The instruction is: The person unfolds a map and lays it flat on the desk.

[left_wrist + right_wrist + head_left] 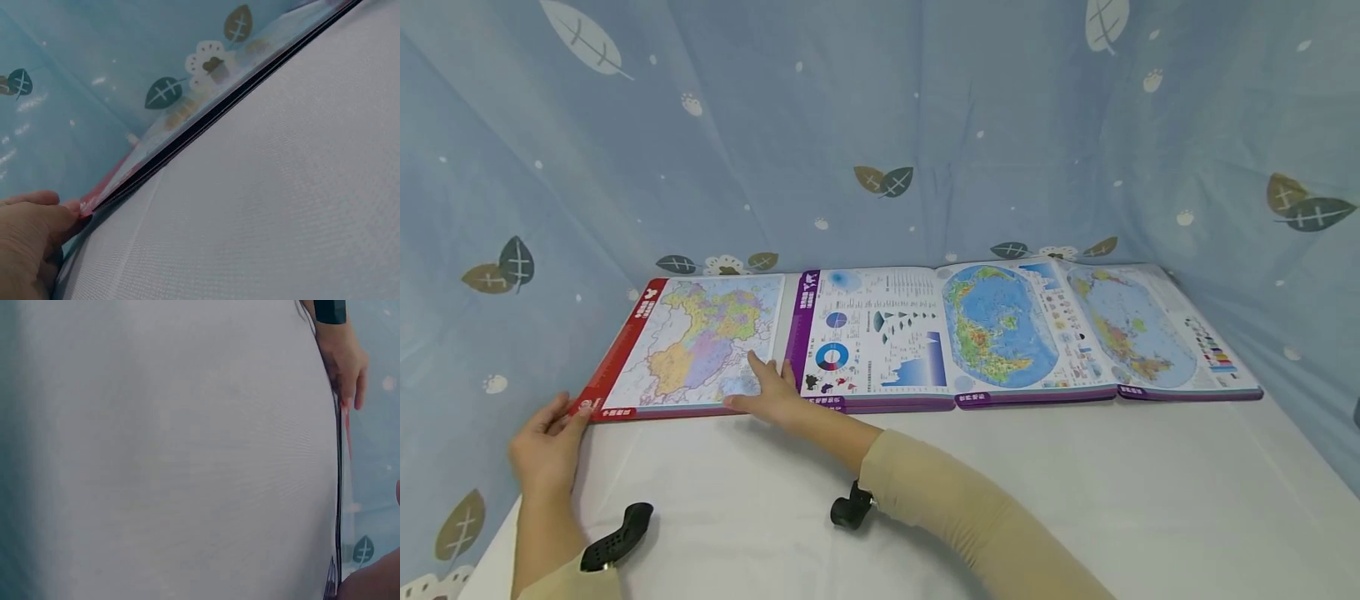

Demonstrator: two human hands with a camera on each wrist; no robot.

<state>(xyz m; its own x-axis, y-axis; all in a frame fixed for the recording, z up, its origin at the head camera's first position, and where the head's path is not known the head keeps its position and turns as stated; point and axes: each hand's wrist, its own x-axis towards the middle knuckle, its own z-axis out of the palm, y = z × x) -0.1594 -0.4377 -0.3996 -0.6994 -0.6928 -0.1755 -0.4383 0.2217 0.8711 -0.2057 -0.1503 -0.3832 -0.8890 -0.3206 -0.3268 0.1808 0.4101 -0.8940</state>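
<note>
A map point(715, 333) with a red border lies flat at the left. My left hand point(546, 450) pinches its near left corner between thumb and fingers; the left wrist view shows the hand point(31, 240) at that red corner, with the sheet's thin dark edge point(206, 119) running away from it. My right hand point(771, 396) rests on the map's near right part, fingers spread. Those fingers reach toward the adjoining purple-bordered panel point(872, 333) with charts. In the right wrist view only a bit of the right hand point(375, 578) shows; its fingertips are hidden.
Two more purple-edged panels, a relief world map point(1000, 325) and another world map point(1138, 333), continue the row rightward. A white-covered table point(760, 508) lies beneath. Behind hangs a blue leaf-patterned curtain point(1022, 125). Black devices point(621, 537) sit at both wrists.
</note>
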